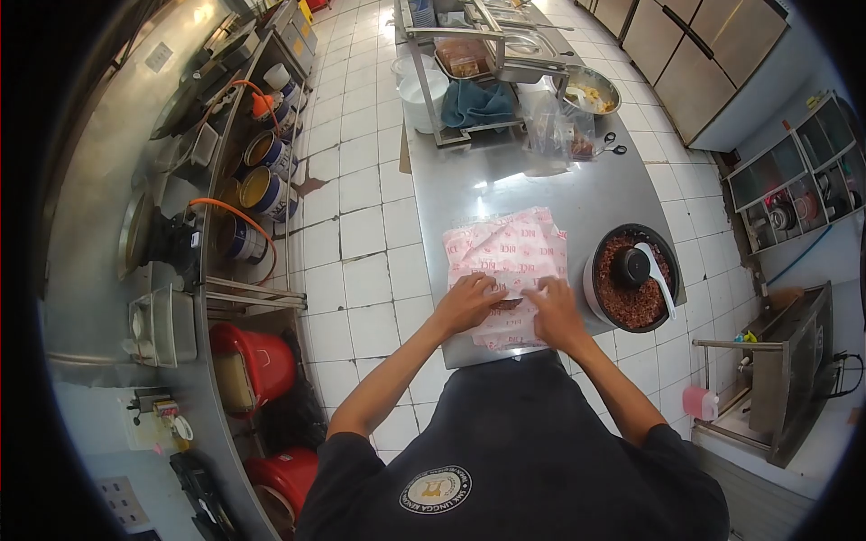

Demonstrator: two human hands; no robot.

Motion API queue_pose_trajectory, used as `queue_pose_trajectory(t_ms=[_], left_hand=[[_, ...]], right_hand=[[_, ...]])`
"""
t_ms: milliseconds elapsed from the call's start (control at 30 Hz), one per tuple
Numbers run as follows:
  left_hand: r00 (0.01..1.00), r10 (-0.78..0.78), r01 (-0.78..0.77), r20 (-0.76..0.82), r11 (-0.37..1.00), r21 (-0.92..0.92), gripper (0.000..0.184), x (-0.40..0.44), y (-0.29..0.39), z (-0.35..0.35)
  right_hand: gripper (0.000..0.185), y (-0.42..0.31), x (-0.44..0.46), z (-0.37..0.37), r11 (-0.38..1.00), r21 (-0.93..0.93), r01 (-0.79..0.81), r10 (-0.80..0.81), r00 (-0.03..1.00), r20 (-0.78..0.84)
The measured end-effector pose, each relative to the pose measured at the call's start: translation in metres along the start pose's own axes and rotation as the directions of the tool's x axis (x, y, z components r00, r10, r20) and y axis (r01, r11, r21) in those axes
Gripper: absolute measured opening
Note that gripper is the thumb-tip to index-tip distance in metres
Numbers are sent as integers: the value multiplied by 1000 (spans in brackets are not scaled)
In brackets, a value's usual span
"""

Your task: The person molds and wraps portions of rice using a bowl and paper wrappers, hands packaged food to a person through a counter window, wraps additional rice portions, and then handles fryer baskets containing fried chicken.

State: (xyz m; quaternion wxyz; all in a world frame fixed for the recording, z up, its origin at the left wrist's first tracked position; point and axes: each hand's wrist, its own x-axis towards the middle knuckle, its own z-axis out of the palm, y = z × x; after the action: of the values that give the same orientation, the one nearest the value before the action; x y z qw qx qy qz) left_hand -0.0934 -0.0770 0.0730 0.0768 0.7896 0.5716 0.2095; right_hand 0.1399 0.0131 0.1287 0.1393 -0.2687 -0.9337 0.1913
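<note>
Pink-and-white printed wrapping paper (510,243) lies in a stack of sheets at the near end of the steel table. My left hand (471,302) is closed on the left side of the top sheet, fingers bent over a fold. Opposite it, my right hand (555,311) grips the fold's right side. A little dark reddish-brown food (507,305) shows between the hands, mostly hidden by paper. Just right of my right hand stands a round pot of reddish-brown rice (622,311), with a black cup (630,268) and a white rice paddle (658,279) in it.
The steel table (541,185) stretches away from me. Farther along are a metal rack (439,90) with a blue cloth (478,104), plastic bags (548,131), spoons (613,144) and a steel bowl (595,90). Shelving with tins (266,189) and red buckets (262,365) stands left.
</note>
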Motion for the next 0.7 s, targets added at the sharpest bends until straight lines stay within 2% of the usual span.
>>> queue_pose_trajectory(t_ms=[33,67,133,167,267,367,467,567,700], left_hand=[[1000,24,-24,-7,999,21,38,0,1,-1],[999,51,-51,-14,998,43,39,1,2,-1],[998,54,-53,27,998,-31,43,1,0,6],[997,52,-49,48,996,-68,45,-1,-1,9],[998,50,-45,34,988,-147,45,-5,8,0],[998,30,-21,50,984,-176,51,-6,21,-11],[998,57,-53,31,991,-120,47,-8,21,-10],[995,17,-16,97,1000,-15,35,-17,10,8],[996,-76,79,43,993,-93,22,-25,5,20]], right_hand=[[44,-9,-6,-5,997,26,77,-78,996,49],[45,-11,-14,-1,996,13,83,-84,992,90],[49,-10,-29,13,995,-16,102,-98,981,170],[43,-5,-33,19,994,-77,83,-65,977,205],[34,19,-36,38,996,-75,46,-34,988,152],[18,4,-19,19,987,-96,129,-135,989,-59],[14,14,-5,26,960,-197,200,-204,979,-2],[11,29,-5,43,982,-152,110,-110,994,7],[14,34,-5,49,998,0,-56,55,990,127]])
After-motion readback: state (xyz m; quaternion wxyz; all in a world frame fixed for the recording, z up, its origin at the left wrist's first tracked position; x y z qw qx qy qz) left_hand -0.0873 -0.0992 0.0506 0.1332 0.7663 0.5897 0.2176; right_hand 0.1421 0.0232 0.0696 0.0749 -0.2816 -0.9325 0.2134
